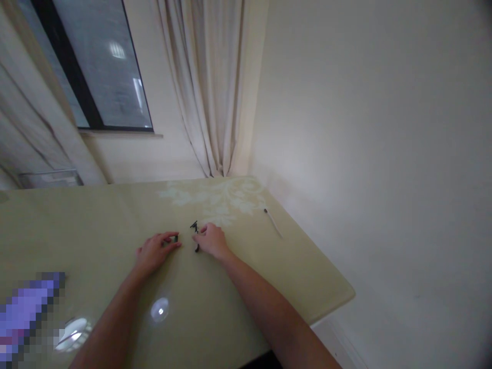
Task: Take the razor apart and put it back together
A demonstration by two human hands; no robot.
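Between the thumb and fingers of my left hand (157,251) sits a small dark piece (176,238), too small to name. My right hand (211,240) is closed on a thin black object (194,225) with a flat bar at its upper end. That object's lower tip (197,249) shows beneath the fingers, and its middle is hidden by them. The two hands are a short gap apart above the table.
A thin white stick with a dark tip (273,224) lies on the glossy table (215,312) to the right. At the left edge is a blurred purple rectangle (28,312). The wall (365,154) borders the table's right side; curtains (215,77) and a window stand behind.
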